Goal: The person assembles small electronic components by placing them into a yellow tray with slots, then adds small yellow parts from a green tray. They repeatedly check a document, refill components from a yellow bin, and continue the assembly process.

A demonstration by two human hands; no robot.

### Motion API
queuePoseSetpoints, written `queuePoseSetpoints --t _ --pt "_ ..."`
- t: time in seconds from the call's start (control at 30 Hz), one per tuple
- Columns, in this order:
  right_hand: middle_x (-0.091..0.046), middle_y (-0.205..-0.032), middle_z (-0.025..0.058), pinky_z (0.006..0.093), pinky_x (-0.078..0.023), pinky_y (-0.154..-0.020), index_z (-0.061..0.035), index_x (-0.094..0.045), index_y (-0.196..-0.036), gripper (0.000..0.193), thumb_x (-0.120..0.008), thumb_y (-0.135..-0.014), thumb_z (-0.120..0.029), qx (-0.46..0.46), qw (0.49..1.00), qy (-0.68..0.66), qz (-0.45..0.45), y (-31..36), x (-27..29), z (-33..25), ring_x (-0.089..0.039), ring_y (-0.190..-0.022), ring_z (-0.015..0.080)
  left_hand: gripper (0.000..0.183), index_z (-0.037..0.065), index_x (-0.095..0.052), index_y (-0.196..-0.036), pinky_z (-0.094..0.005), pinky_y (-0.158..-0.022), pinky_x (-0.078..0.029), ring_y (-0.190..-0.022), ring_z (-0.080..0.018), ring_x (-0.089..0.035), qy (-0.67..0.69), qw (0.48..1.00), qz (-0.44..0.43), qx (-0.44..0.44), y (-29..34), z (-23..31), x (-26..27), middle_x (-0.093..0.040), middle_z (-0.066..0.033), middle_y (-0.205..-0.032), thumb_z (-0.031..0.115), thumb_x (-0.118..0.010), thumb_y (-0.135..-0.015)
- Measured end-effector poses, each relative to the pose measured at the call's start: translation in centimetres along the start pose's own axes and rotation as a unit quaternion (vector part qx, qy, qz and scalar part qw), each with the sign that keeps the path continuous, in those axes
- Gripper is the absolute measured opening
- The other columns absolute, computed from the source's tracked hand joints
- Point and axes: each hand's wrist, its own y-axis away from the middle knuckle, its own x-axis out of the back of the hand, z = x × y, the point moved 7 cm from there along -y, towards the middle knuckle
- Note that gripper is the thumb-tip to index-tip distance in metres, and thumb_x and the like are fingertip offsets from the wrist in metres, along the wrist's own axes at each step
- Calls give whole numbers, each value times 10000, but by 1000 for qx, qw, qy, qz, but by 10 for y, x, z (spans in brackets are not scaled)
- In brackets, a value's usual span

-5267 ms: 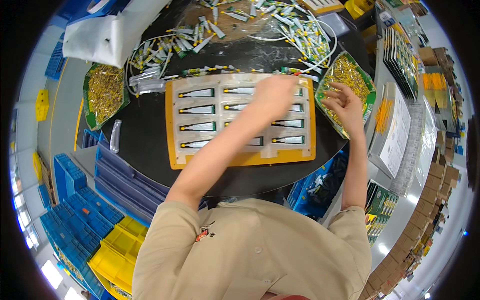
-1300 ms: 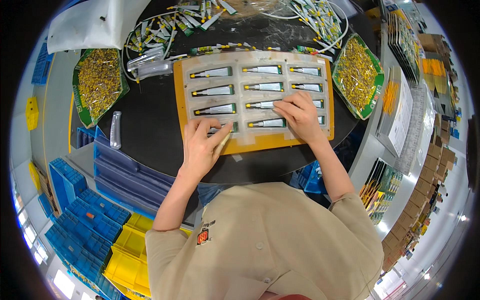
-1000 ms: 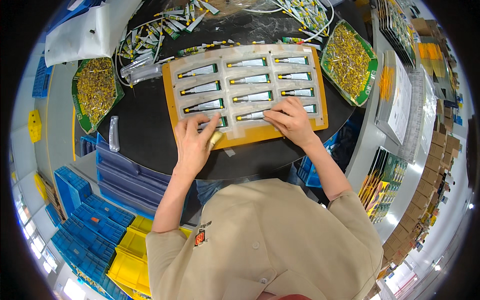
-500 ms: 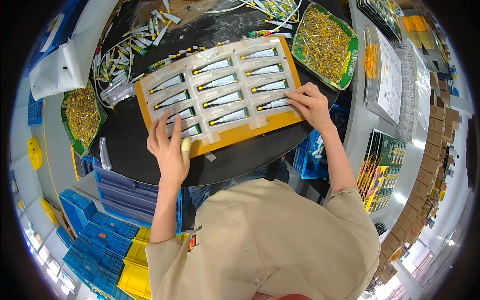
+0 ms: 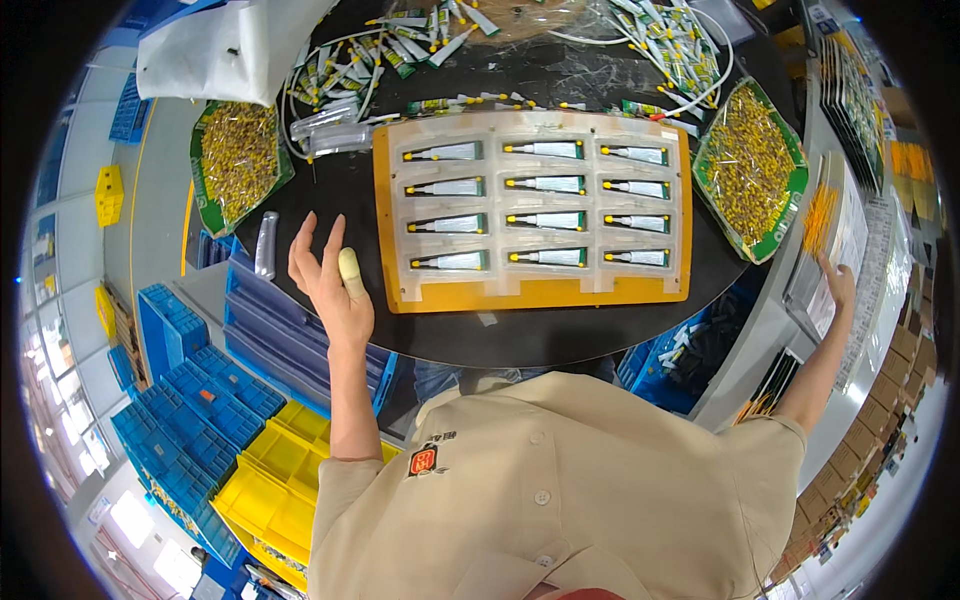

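A yellow-edged tray [image 5: 534, 299] lies on the black round table, its clear moulded pockets each holding a small glue tube [image 5: 545, 221] with a yellow cap pointing left. The tubes lie in three columns. Left of the tray, my left hand [image 5: 338, 290] hovers with fingers spread and nothing in it; a pale finger cot covers its thumb. Far to the right, my right hand [image 5: 839, 284] reaches to a stack of white printed sheets [image 5: 812, 262], fingertips at its edge beside a bundle of orange ties [image 5: 821, 220]. Its fingers are apart and no held thing shows.
Green-edged trays of small yellow-capped pieces stand left [image 5: 240, 160] and right [image 5: 748, 170]. Loose tubes [image 5: 660, 45] and a white cable [image 5: 590, 40] lie along the far side. Blue crates [image 5: 290, 320] and yellow crates [image 5: 275, 490] stand at lower left.
My left hand has come off the tray to its left. My right hand has left a tube in the tray and swung right to the sheet stack. The view has turned.
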Motion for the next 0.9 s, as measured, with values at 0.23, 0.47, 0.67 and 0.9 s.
queuePoseSetpoints --t 0.23,0.47,0.67,0.9 --pt "-700 -1113 155 421 -475 -924 -37 -646 -1209 489 -606 -893 -408 -107 931 -345 -45 -10 -9 47 -626 -1109 331 416 131 -614 -1283 -460 -1115 -263 -1333 -359 -353 69 998 5 -2 8 3 -10 -417 -160 -1447 61 -482 -895" --pt "-627 -1247 209 392 -464 -988 -106 -647 -1259 499 -424 -830 20 104 880 -178 428 144 113 -77 -603 -1161 350 383 143 -632 -1260 -428 -1084 -319 -1311 -345 -391 107 992 69 0 7 -6 12 -449 -144 -1429 51 -497 -914" --pt "-573 -1346 206 457 -329 -1125 -35 -702 -1127 381 -450 -860 67 347 758 -417 364 366 91 -237 -484 -1322 361 326 118 -625 -1261 -414 -1085 -323 -1302 -334 -412 132 987 90 -34 -12 -11 15 -461 -161 -1409 123 -458 -981" --pt "-614 -1309 48 592 -211 -1152 -242 -749 -1079 383 -593 -797 -34 591 716 -273 253 483 19 -352 -481 -1296 341 451 144 -484 -1409 -535 -1129 -224 -1401 -394 -281 72 983 -4 -172 -64 64 -35 -369 -198 -1487 238 -509 -968"
